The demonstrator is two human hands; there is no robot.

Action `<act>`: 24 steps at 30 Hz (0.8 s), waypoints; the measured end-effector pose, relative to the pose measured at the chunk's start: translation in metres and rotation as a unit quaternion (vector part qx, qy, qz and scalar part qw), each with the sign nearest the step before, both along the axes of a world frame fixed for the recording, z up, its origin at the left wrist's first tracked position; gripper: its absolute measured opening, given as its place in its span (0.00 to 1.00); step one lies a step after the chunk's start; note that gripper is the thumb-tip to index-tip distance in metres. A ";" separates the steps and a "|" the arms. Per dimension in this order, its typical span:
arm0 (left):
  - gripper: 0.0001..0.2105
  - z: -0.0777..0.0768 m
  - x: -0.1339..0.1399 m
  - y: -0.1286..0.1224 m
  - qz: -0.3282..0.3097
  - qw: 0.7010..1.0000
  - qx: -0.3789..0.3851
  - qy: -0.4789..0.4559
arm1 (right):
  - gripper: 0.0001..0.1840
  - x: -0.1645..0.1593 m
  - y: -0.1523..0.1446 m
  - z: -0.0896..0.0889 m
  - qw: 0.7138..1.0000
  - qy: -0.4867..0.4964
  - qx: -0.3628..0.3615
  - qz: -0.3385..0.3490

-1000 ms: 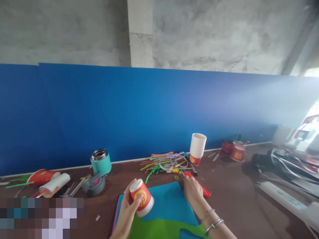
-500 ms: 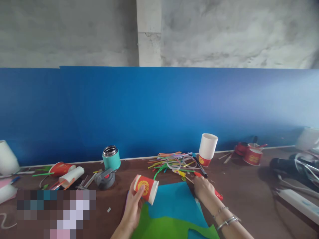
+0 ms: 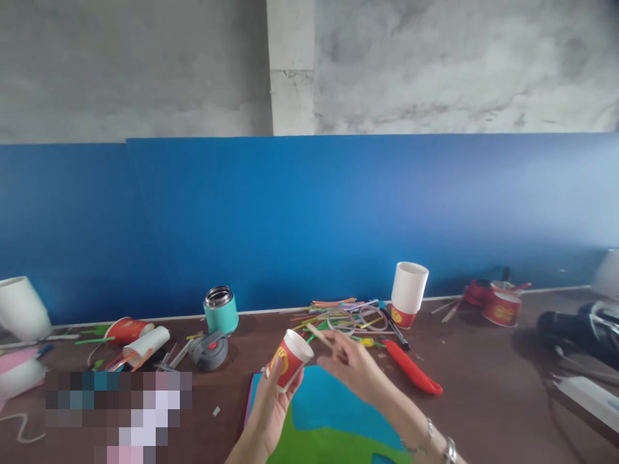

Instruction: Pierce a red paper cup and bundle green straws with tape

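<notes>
My left hand holds a red paper cup with a yellow emblem, tilted with its white mouth up and to the right. My right hand is raised beside the cup and pinches a thin pale stick whose tip points toward the cup's rim. Under both hands lie a teal foam sheet and a green sheet. A red pair of scissors lies on the brown table just right of my right hand.
Several coloured straws and clear rings lie behind the hands. A stack of white and red cups stands to the right, a teal flask with its grey lid to the left. Fallen cups lie left; red cups and cables right.
My right hand left the red scissors on the table, picked up a thin stick and rose toward the cup. My left hand tipped the cup more upright. The view shifted slightly left.
</notes>
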State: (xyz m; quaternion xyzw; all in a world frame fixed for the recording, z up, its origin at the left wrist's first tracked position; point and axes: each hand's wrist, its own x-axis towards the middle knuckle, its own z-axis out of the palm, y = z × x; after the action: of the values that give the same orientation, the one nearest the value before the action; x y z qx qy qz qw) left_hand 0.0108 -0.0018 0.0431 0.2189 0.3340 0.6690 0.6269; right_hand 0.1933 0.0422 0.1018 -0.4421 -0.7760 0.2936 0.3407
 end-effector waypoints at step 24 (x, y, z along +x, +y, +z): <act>0.24 0.044 -0.004 0.017 -0.023 0.973 0.056 0.221 | 0.23 -0.005 -0.017 0.035 0.998 -0.038 -0.001 0.056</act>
State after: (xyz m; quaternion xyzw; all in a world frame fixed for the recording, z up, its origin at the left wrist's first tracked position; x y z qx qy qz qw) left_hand 0.0068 0.0150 0.0874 0.4042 0.4212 0.6067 0.5396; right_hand 0.1878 0.0255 0.1369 -0.4093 -0.8116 0.2956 0.2940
